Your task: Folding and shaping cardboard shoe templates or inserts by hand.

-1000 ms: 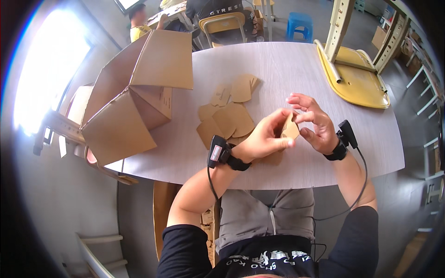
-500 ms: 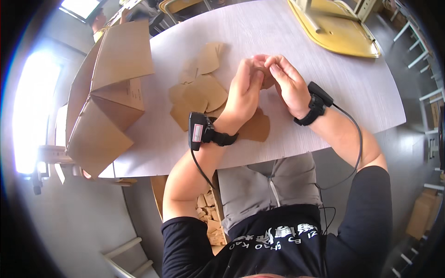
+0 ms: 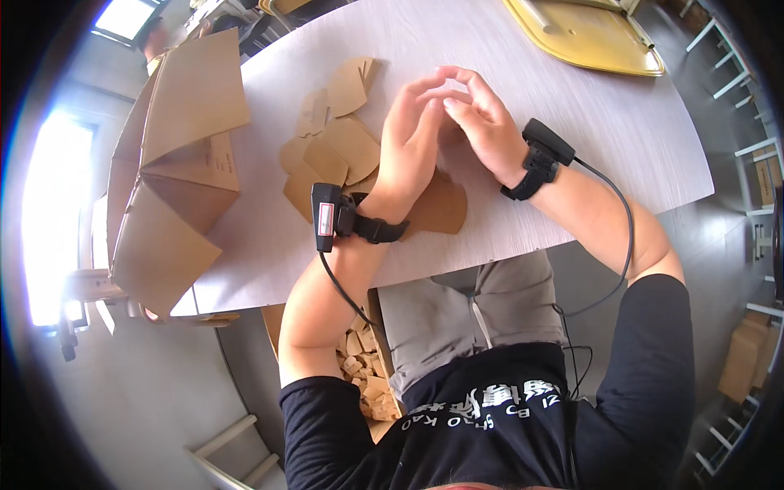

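My left hand (image 3: 411,147) and my right hand (image 3: 492,133) are raised over the table, their curved fingertips and thumbs meeting. The fingers are closed in, and the space between the palms is mostly hidden, so what they hold there cannot be made out. Left of my left hand lies a loose pile of flat brown cardboard cutouts (image 3: 353,149) with rounded edges, some overlapping. Another cardboard piece (image 3: 445,206) lies partly under my left wrist. Both wrists carry a black strapped device with a cable.
An open cardboard box (image 3: 192,102) stands at the table's left. A yellow chair seat (image 3: 592,41) rests on the far right of the pale table (image 3: 596,147). Below the table edge, beside my left leg, is a box of cardboard scraps (image 3: 369,384).
The view has shifted slightly, and table things sit further left and higher in it. My fingers have spread into a wider arch; the brown piece glimpsed between my hands no longer shows clearly.
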A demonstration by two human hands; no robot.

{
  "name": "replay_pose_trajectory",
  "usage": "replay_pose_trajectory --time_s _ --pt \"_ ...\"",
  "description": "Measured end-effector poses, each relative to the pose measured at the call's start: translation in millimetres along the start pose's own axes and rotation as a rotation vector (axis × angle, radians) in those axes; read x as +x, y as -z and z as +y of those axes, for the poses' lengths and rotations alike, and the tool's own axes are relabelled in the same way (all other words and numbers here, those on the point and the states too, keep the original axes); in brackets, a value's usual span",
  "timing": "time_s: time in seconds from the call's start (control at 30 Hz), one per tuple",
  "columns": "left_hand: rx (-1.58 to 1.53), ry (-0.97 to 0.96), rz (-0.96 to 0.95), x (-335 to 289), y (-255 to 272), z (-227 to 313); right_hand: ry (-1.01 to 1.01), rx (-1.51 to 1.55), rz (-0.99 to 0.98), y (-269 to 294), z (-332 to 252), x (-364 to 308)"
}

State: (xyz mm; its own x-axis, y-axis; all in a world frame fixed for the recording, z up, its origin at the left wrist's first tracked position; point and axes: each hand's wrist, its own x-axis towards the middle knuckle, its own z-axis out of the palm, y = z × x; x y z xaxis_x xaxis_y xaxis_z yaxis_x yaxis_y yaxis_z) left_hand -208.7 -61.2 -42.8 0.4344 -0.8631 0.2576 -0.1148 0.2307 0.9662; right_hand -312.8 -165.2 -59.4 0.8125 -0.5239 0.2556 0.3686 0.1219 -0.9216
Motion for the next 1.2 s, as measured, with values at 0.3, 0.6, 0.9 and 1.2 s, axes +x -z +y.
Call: replay_pose_trajectory --time_s 0.3,0.6,0.9,1.2 --pt "0.049 -0.025 -0.110 2 20 -6 0.308 -0.598 0.037 12 0 18" --pt "0.137 0.100 -0.285 1 24 -9 0.819 -0.878 -0.072 17 -10 23" --pt "0.196 -0.057 -0.025 -4 12 9 1.034 -1.093 -0.114 13 -28 22" --pt "0.287 -0.344 0.400 -147 83 68 0.910 -1.274 -0.447 21 -34 7"
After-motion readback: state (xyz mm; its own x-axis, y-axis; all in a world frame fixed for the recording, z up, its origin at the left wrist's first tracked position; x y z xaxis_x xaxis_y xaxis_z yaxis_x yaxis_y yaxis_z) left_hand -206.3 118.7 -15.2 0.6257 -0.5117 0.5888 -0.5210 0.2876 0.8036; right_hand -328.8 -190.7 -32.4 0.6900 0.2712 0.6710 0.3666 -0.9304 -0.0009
